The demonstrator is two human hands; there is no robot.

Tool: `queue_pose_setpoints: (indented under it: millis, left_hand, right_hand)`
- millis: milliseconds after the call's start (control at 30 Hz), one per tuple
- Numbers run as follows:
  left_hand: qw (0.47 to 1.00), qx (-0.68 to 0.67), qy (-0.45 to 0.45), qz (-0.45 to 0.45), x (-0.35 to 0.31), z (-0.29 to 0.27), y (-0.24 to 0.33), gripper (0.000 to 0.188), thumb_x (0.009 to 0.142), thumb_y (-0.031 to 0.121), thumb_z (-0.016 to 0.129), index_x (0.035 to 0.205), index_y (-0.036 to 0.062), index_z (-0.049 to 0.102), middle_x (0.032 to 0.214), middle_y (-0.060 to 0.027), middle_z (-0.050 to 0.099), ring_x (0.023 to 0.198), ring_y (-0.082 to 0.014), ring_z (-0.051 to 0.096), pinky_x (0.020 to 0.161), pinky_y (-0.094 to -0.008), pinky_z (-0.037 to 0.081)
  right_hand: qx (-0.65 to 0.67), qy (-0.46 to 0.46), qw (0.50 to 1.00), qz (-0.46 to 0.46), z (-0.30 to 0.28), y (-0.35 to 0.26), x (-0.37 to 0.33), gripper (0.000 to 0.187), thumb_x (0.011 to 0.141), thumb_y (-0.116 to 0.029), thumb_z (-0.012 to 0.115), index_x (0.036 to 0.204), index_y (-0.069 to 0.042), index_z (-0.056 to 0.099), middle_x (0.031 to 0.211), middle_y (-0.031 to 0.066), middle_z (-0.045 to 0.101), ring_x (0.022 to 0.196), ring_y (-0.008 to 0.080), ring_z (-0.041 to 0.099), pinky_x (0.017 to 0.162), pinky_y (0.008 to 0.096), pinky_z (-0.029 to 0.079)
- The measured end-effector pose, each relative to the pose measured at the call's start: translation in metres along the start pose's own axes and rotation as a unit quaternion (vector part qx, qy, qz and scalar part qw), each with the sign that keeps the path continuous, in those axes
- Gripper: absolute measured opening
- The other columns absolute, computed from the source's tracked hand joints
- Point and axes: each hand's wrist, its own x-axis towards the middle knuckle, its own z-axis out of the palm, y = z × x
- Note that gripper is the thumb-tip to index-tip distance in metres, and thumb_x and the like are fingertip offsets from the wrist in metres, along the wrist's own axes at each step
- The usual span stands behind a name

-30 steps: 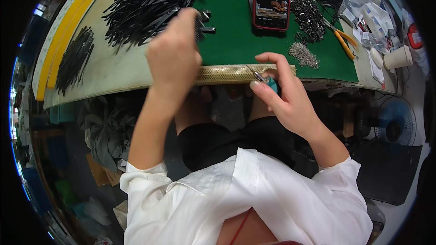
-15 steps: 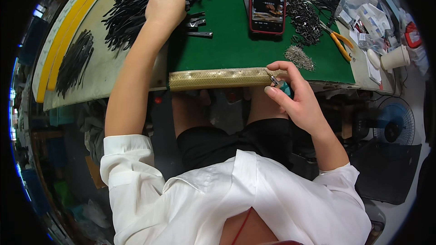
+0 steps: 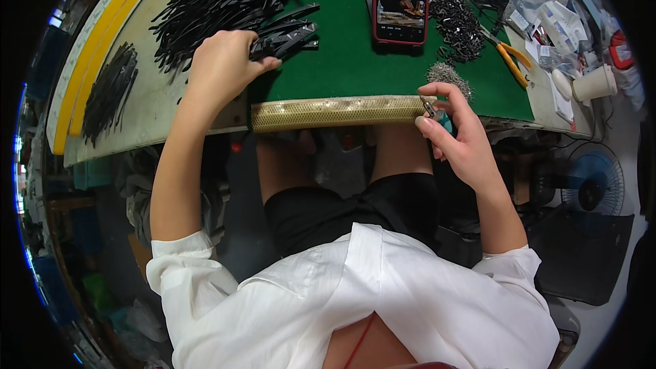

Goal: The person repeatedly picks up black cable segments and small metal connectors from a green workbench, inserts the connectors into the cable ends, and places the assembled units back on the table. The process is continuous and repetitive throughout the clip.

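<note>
I see the left hand [image 3: 222, 68] curled at the left ends of a small bunch of black straps [image 3: 294, 27], thumb just below them; its fingers are partly hidden, so I cannot tell whether they grip. The right hand [image 3: 463, 138] holds a pointed tool [image 3: 430, 109] between thumb and fingers, teal handle toward the palm. The bunch sits just right of the left hand, over a green mat [image 3: 335, 72]. Between both hands I have a gold roll [image 3: 335, 113] along the table edge. Beyond the left hand spreads a strap pile [image 3: 212, 0]; past the right hand are silver bits [image 3: 449, 79], dark bits [image 3: 456, 24], pliers [image 3: 511, 61] and a phone [image 3: 400, 7].
</note>
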Motion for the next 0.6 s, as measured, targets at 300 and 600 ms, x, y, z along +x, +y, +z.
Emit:
queue_pose_setpoints:
  millis: [300,600]
  left_hand:
    - [0.996,-0.084,0.005,-0.001,0.019,0.014,-0.006,0.030,0.077,0.025,0.081,0.096,0.0028,0.073,0.079,-0.0171,0.069,0.076,-0.0325,0.067,0.070,-0.0400,0.050]
    - [0.974,0.020,0.120,0.193,0.018,0.039,0.009,0.018,0.082,0.019,0.074,0.086,0.0033,0.067,0.085,-0.0134,0.066,0.080,-0.0342,0.066,0.071,-0.0440,0.053]
  right_hand:
    - [0.015,0.065,0.998,0.015,-0.027,0.003,0.002,0.037,0.093,-0.018,0.066,0.125,-0.005,0.052,0.089,0.0034,0.059,0.056,0.0046,0.050,0.050,0.0205,0.041]
    - [-0.038,0.094,0.994,0.034,-0.044,0.003,0.000,0.035,0.092,-0.017,0.065,0.123,-0.005,0.053,0.090,0.0046,0.060,0.054,0.0055,0.051,0.050,0.0225,0.042]
